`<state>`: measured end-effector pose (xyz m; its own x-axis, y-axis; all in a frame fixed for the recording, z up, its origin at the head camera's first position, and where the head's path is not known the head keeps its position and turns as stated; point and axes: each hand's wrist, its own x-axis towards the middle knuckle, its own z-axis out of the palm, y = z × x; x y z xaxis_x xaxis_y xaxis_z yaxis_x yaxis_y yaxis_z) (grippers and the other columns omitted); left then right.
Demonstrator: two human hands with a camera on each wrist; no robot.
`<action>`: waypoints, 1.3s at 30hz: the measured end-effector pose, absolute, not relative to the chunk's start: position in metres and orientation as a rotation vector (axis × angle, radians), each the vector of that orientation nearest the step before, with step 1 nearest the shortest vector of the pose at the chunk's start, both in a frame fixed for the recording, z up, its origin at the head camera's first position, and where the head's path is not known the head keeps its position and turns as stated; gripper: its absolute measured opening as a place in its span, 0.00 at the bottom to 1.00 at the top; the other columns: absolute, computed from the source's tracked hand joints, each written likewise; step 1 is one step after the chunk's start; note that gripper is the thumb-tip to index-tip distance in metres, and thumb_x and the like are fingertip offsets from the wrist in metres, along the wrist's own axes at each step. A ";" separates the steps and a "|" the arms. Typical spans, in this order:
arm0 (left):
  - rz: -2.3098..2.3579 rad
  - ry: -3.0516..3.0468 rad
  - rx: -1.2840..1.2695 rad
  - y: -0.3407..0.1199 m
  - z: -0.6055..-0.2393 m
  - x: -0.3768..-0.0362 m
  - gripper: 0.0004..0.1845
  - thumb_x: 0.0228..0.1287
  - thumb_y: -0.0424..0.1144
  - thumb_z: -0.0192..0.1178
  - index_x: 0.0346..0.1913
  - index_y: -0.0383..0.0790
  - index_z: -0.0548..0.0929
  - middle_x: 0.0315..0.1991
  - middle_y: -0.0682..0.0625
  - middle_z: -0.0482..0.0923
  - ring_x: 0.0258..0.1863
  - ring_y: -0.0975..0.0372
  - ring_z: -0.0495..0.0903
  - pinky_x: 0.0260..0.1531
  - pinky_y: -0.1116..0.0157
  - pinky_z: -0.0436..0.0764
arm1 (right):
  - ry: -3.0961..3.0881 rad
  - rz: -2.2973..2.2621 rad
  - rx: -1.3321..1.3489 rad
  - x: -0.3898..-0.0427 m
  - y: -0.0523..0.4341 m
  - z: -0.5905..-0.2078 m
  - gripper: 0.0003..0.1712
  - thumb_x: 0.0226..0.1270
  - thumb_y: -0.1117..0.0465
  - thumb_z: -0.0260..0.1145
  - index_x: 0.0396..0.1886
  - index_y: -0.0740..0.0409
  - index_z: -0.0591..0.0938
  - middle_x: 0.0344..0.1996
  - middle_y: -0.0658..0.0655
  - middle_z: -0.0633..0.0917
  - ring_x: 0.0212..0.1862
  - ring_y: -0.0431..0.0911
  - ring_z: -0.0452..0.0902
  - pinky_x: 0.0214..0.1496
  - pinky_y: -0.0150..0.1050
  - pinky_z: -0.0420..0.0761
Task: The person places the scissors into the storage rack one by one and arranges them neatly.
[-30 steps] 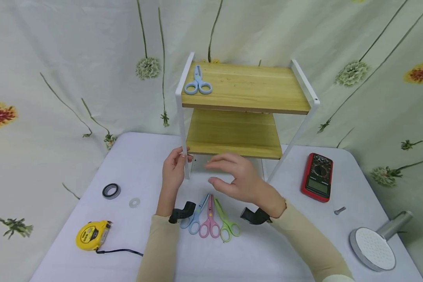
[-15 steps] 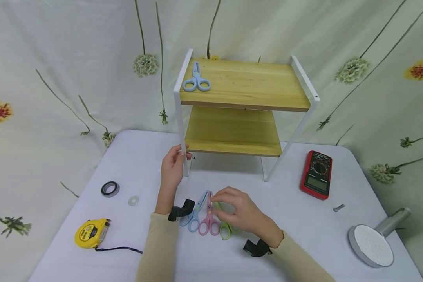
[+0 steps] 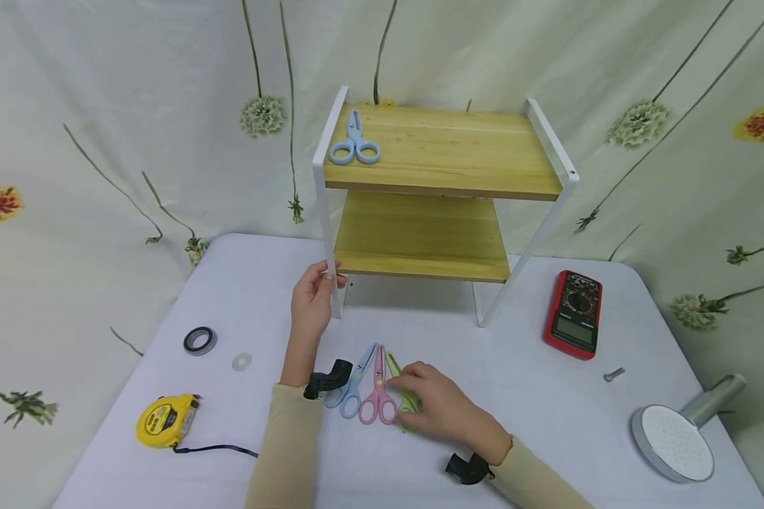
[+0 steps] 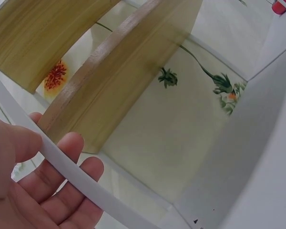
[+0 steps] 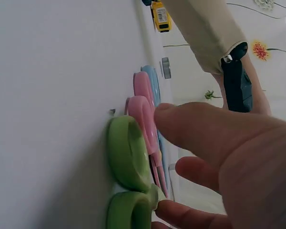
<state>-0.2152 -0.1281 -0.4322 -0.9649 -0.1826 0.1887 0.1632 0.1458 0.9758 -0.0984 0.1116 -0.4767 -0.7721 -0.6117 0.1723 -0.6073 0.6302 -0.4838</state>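
Observation:
In the head view my left hand (image 3: 312, 300) grips the white front left leg (image 4: 74, 174) of a two-tier wooden shelf (image 3: 458, 152). The left wrist view shows its thumb and fingers on either side of that leg. My right hand (image 3: 444, 404) is low over green scissors (image 3: 392, 364) on the table, thumb and fingers spread around them. Its fingers are near the pivot, while the thumb is apart from the green handles (image 5: 126, 152). Pink scissors (image 3: 379, 382) and blue scissors (image 3: 358, 382) lie alongside. Another pair of light-blue scissors (image 3: 354, 143) rests on the top board's left end.
On the left of the white table (image 3: 184, 459) lie a black-and-grey ring (image 3: 200, 341), a flat washer (image 3: 242, 362) and a yellow tape measure (image 3: 165, 421). To the right are a red multimeter (image 3: 573, 314), a bolt (image 3: 614, 375) and a shower head (image 3: 675, 444).
From in front of the lower shelf board, my right hand has come down toward me to the green scissors. My left hand keeps its hold on the shelf leg.

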 end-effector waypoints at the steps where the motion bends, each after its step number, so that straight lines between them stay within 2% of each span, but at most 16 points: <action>1: -1.896 -2.163 0.017 -0.128 -0.432 -0.215 0.15 0.78 0.31 0.49 0.59 0.35 0.81 0.37 0.38 0.85 0.37 0.72 0.81 0.54 0.58 0.71 | 2.838 -0.793 -1.046 -0.098 0.111 -0.477 0.27 0.55 0.56 0.77 0.56 0.54 0.86 0.48 0.53 0.83 0.48 0.45 0.77 0.50 0.37 0.79; 10: -1.892 -2.180 0.031 -0.129 -0.432 -0.215 0.15 0.79 0.33 0.49 0.59 0.36 0.81 0.39 0.36 0.85 0.39 0.69 0.81 0.52 0.60 0.71 | 2.843 -0.768 -0.896 -0.099 0.109 -0.485 0.24 0.56 0.62 0.76 0.55 0.57 0.86 0.41 0.54 0.80 0.38 0.41 0.72 0.40 0.33 0.74; 16: -1.889 -2.178 0.023 -0.128 -0.430 -0.214 0.15 0.78 0.32 0.49 0.58 0.34 0.81 0.37 0.40 0.85 0.38 0.71 0.81 0.52 0.60 0.72 | 2.890 -0.737 -0.740 -0.098 0.111 -0.486 0.29 0.54 0.55 0.77 0.57 0.57 0.83 0.36 0.51 0.79 0.34 0.39 0.70 0.35 0.32 0.71; 21: -1.892 -2.171 0.020 -0.129 -0.430 -0.213 0.15 0.78 0.32 0.49 0.58 0.34 0.82 0.35 0.44 0.86 0.37 0.72 0.81 0.53 0.60 0.72 | 2.912 -0.734 -0.581 -0.094 0.111 -0.484 0.27 0.53 0.53 0.78 0.50 0.59 0.82 0.31 0.51 0.79 0.30 0.39 0.67 0.31 0.33 0.67; 26: -1.887 -2.181 0.018 -0.129 -0.430 -0.213 0.15 0.78 0.33 0.49 0.58 0.35 0.81 0.37 0.40 0.86 0.38 0.71 0.81 0.54 0.59 0.71 | 2.897 -0.785 -0.556 -0.094 0.111 -0.482 0.23 0.51 0.57 0.77 0.45 0.60 0.80 0.29 0.52 0.79 0.29 0.40 0.67 0.30 0.34 0.68; 34: -1.888 -2.202 0.043 -0.129 -0.431 -0.213 0.15 0.79 0.34 0.49 0.60 0.37 0.81 0.41 0.36 0.85 0.40 0.68 0.81 0.56 0.56 0.70 | 2.756 -0.905 -0.566 -0.099 0.118 -0.481 0.27 0.50 0.62 0.74 0.52 0.60 0.78 0.32 0.50 0.78 0.33 0.41 0.68 0.36 0.35 0.70; 39: -1.885 -2.212 0.045 -0.129 -0.430 -0.213 0.15 0.79 0.34 0.49 0.60 0.37 0.81 0.42 0.34 0.85 0.42 0.66 0.81 0.55 0.58 0.69 | 2.676 -0.959 -0.686 -0.102 0.122 -0.480 0.26 0.54 0.65 0.72 0.55 0.60 0.78 0.29 0.49 0.75 0.33 0.41 0.68 0.37 0.35 0.70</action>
